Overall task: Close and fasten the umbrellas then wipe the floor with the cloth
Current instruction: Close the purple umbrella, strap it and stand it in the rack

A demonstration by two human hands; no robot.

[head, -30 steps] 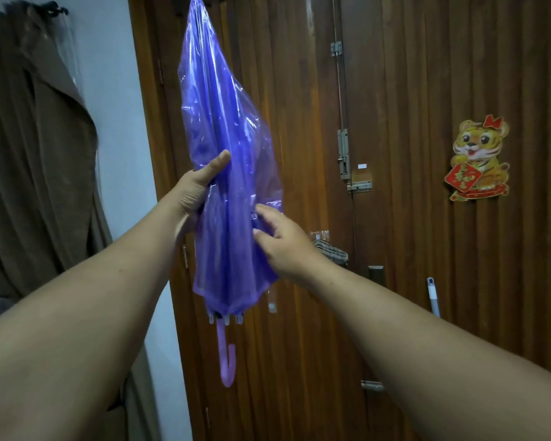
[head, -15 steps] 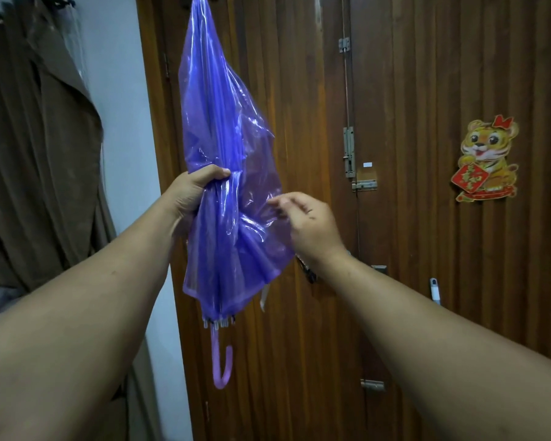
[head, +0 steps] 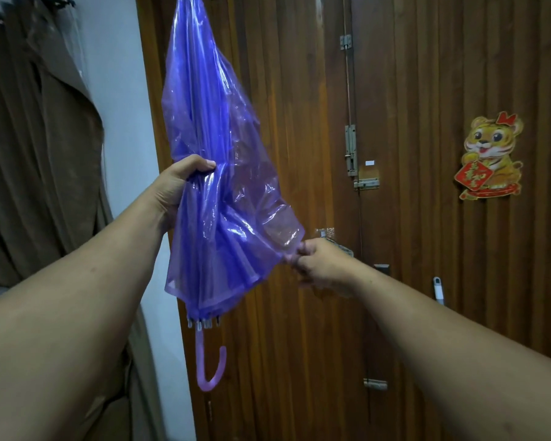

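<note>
Here a person holds a translucent purple umbrella (head: 210, 173) upright in front of a wooden door (head: 411, 218), its tip toward twelve o'clock and its pink hooked handle (head: 209, 366) hanging toward six o'clock. The left hand (head: 178, 189) grips the gathered canopy at mid-length, fingers curled round the bundle of folds. The right hand (head: 318, 265), at about four o'clock from the left, pinches what appears to be the pale fastening strap at the canopy's edge between thumb and fingertips and draws it taut away from the shaft; the strap itself is too small to make out clearly. The ribs lie collapsed against the shaft, so the umbrella is judged closed but not yet fastened: loose plastic billows toward three o'clock. To do this step well, the left hand should keep the shaft steady while the right carries the strap round the canopy in one direction, so that the folds lie flat and overlap the same way before the fastener is pressed home. Slack plastic trapped under the strap would likely leave a bulging, insecure wrap. A tiger sticker (head: 490, 157) is on the door at three o'clock; a brown curtain (head: 39, 154) hangs at nine o'clock. Neither cloth nor floor is in view.
</note>
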